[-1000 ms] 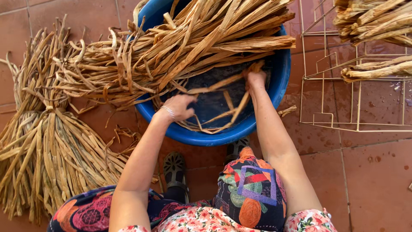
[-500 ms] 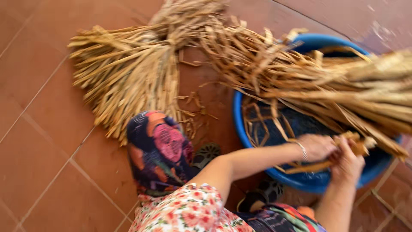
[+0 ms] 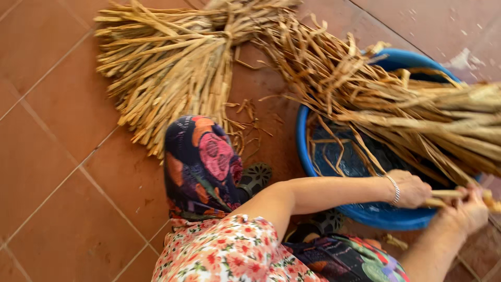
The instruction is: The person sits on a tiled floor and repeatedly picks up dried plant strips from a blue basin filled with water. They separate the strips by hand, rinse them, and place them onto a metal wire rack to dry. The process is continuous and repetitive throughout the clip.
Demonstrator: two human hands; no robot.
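We clamp left hand (image 3: 412, 189) and right hand (image 3: 469, 209) fingers on one dried strip (image 3: 443, 194), its length running three-to-nine o'clock over the blue basin (image 3: 305, 151).

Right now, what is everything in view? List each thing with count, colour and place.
basin: one, blue, round, on the floor at right
dried leaf strips: a large tan heap lying across the basin, ends trailing onto the floor
tied bundle: one, tan, fanned out on the floor at upper left
strip in hand: one, tan, held over the basin rim
floor tiles: reddish-brown, all around
sandals: dark, partly seen below the basin
bracelet: one, silver, on the left wrist
clothing: floral, bottom centre
left hand: gripping the strip
right hand: gripping the same strip, at the right edge
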